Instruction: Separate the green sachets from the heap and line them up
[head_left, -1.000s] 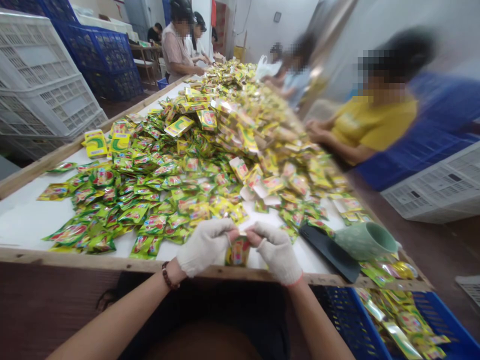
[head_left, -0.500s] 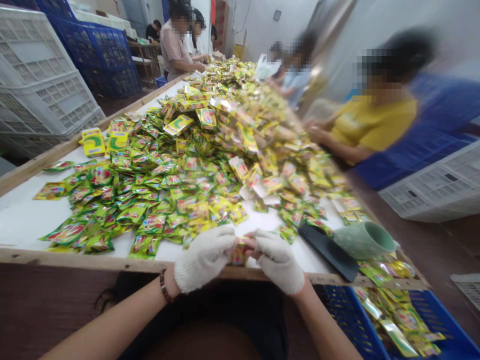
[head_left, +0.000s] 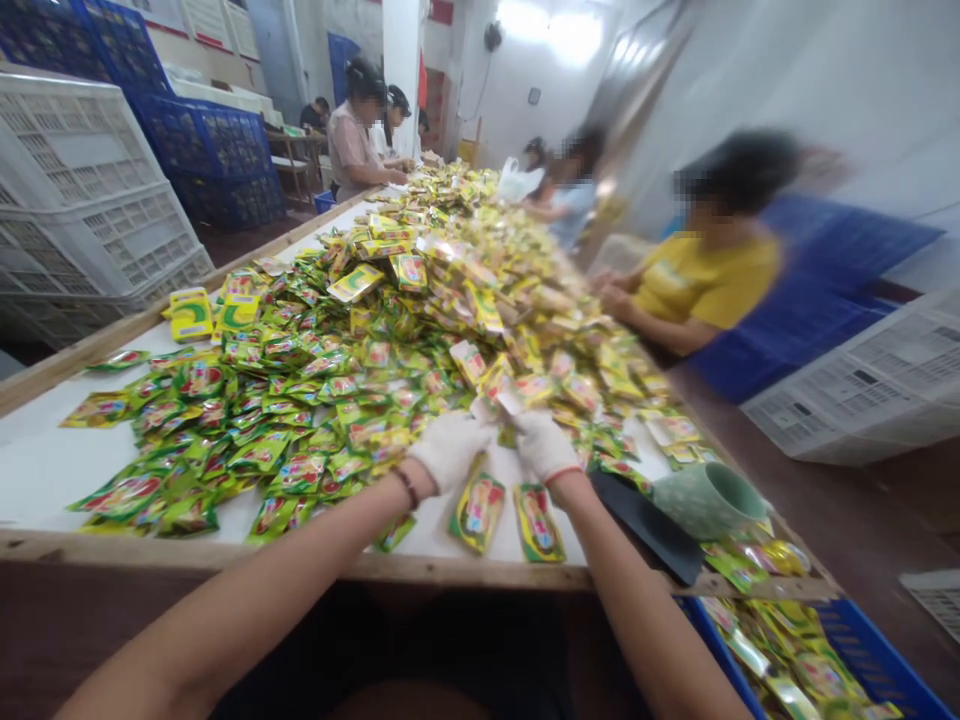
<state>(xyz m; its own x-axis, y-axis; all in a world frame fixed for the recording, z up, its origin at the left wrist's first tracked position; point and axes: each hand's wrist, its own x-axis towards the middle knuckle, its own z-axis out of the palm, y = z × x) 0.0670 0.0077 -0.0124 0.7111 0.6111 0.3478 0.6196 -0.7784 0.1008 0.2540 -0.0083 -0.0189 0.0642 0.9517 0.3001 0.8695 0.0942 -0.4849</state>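
Observation:
Both my hands wear white knit gloves and reach forward to the near edge of a big pile of green and yellow sachets (head_left: 360, 340). My left hand (head_left: 448, 448) has its fingers curled down on a pale sachet (head_left: 484, 408) at the pile's edge. My right hand (head_left: 541, 443) is curled the same way on a neighbouring pale sachet (head_left: 511, 401). Two sachets (head_left: 478, 510) (head_left: 537, 522) lie flat on the white table top under my wrists, close to the wooden front rim (head_left: 225, 555).
A green mug (head_left: 709, 498) lies on its side on a dark flat case (head_left: 645, 520) at the right. A blue crate (head_left: 817, 660) with sachets sits below. Several people work along the table. White and blue crates (head_left: 82, 200) are stacked at the left.
My hands were together at the table's front edge on one sachet. They have since moved forward to the pile, and two sachets now lie on the table behind them.

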